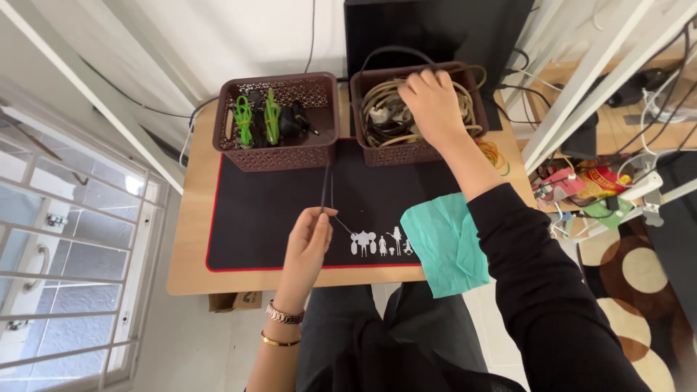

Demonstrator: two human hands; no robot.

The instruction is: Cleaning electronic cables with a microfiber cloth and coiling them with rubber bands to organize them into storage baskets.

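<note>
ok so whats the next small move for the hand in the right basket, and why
Probably lift the right hand up out of the right basket with one cable. It is down in the tangled cables, while the left hand already pinches a thin black tie upright over the mat.

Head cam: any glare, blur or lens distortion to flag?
Head view: wide-angle bowing bends the white window grille and shelf posts at the edges; daylight through the grille is bright but not blown out; the black desk mat and both brown plastic baskets stay sharp; right hand and left hand show little motion blur.
</note>
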